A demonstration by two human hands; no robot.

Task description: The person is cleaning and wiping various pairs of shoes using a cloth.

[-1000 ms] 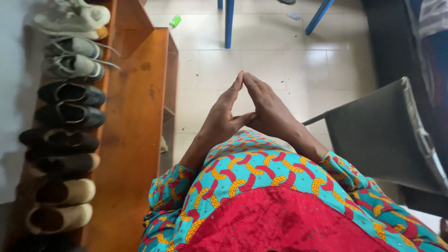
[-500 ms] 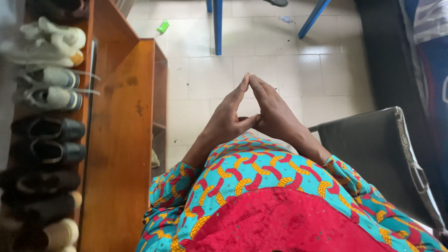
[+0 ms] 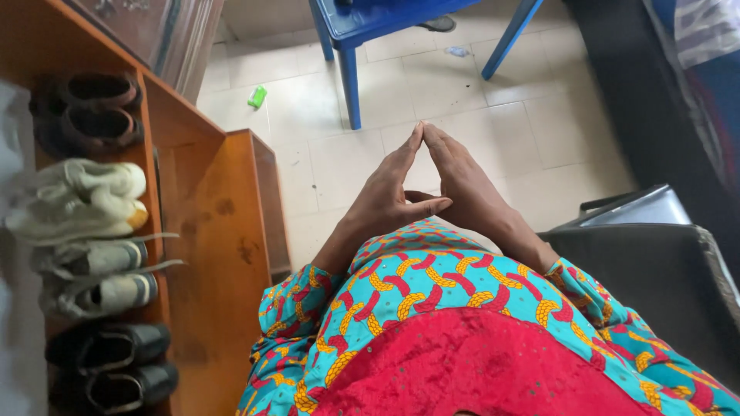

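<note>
My left hand [image 3: 388, 198] and my right hand [image 3: 465, 183] are held out in front of my body over the pale tiled floor [image 3: 470, 92]. Their fingertips touch and the fingers are straight, making a peak, with the thumbs meeting below. Neither hand holds anything. My sleeves and dress [image 3: 432, 293] are turquoise with a red and yellow pattern, and a red cloth panel lies lower down.
A wooden shoe rack [image 3: 220, 231] stands to my left, carrying brown shoes [image 3: 92, 108], white sneakers [image 3: 77, 200], grey-white sneakers [image 3: 96, 273] and black shoes [image 3: 112, 362]. A blue chair [image 3: 362, 23] is ahead, a small green object [image 3: 257, 96] lies on the tiles, and a dark chair [image 3: 655, 270] is at my right.
The view has tilted and shifted, bringing the blue chair seat and more shoes into sight. My hands stay pressed fingertip to fingertip in the same pose.
</note>
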